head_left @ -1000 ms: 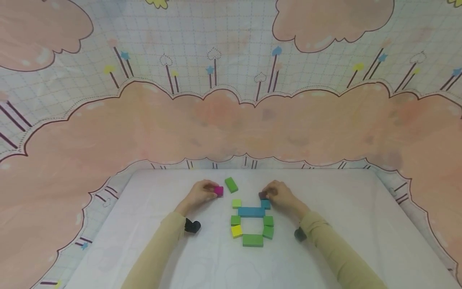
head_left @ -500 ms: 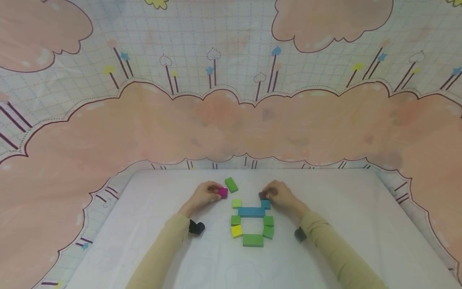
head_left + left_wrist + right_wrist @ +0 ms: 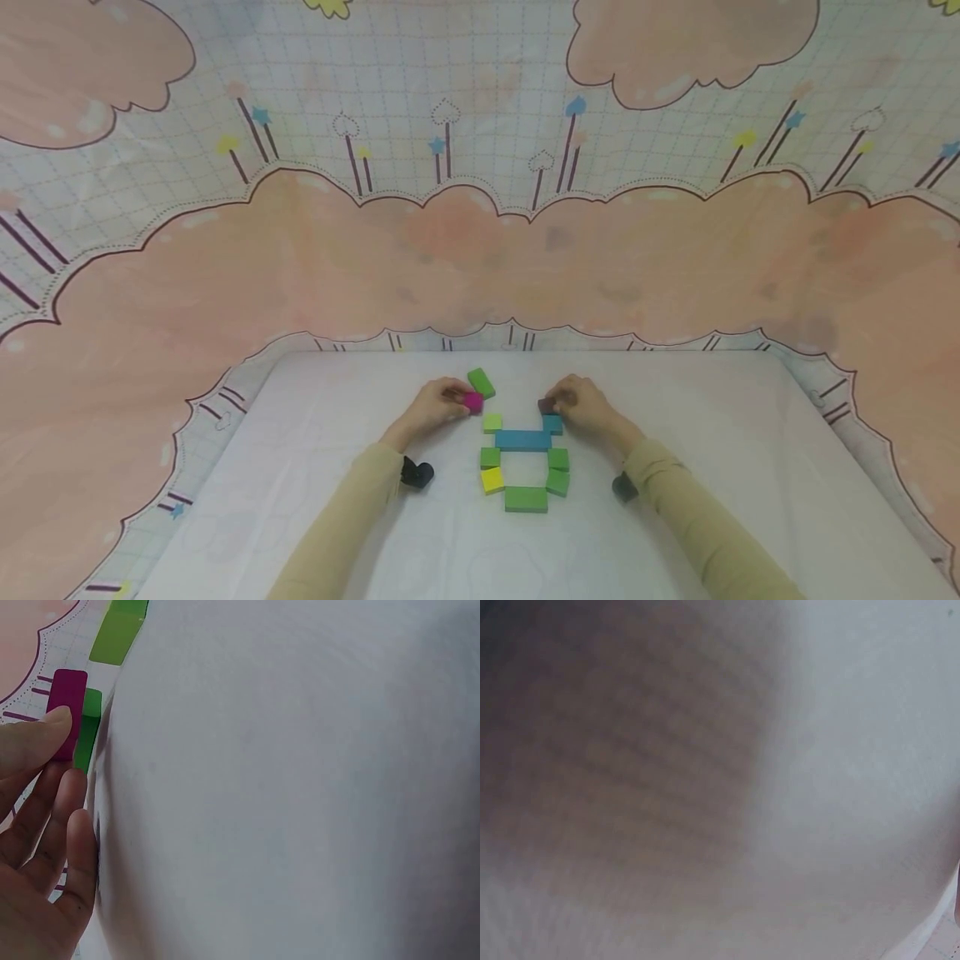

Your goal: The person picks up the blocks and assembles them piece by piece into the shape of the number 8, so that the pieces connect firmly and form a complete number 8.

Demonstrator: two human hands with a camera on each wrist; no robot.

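Observation:
My left hand (image 3: 435,405) pinches a magenta block (image 3: 472,403) between thumb and fingers, just above the yellow-green block (image 3: 492,423). In the left wrist view the thumb lies across that block's face, with green blocks behind it. My right hand (image 3: 587,403) holds a dark block (image 3: 545,406) at the far edge of a small blue block (image 3: 552,425); whether the two touch, I cannot tell. Between the small blocks' near ends lies a long blue block (image 3: 522,441). Nothing of the right hand's grip shows in the right wrist view, which is mostly blurred.
Nearer me, green blocks (image 3: 557,459), a yellow block (image 3: 492,481) and a wide green block (image 3: 526,500) form a ring with the long blue one. A loose green block (image 3: 482,382) lies tilted beyond the left hand. All rest on a white table (image 3: 315,517) before a patterned cloth (image 3: 480,258).
My left hand has moved right and slightly nearer with the magenta block, toward the yellow-green block. The right hand and the laid blocks have stayed in place.

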